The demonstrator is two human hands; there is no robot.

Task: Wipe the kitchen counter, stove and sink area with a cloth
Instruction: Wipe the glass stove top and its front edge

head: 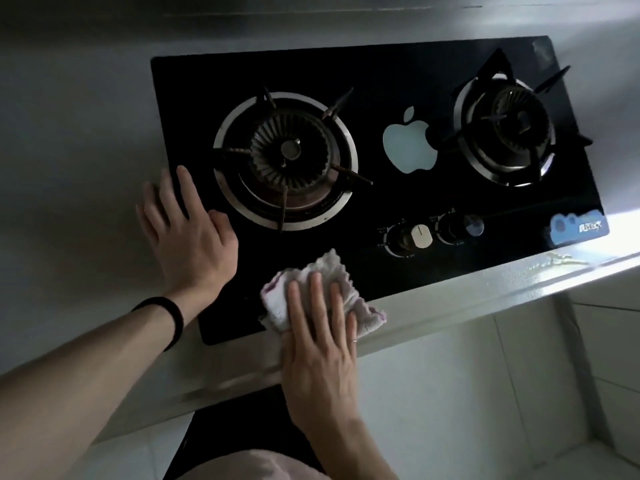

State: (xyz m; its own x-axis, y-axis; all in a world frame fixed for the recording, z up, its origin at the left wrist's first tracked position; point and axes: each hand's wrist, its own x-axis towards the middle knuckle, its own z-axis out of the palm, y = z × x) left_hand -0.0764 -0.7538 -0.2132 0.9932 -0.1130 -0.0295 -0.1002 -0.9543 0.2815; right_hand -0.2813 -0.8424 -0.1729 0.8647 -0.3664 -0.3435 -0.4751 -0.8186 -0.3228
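A black glass gas stove [398,81] with two burners is set into a steel counter [76,140]. A white cloth with a pink edge [322,271] lies folded on the stove's front edge. My right hand [320,344] lies flat on the cloth, fingers spread, pressing it onto the glass. My left hand [188,233] rests flat with fingers apart on the stove's left edge, beside the left burner [284,157]. It holds nothing. A black band circles my left wrist.
The right burner [505,129] stands at the far right. Two control knobs [420,235] sit at the front centre, just right of the cloth. The counter's steel front lip [467,292] runs below the stove. White tiled floor shows beneath.
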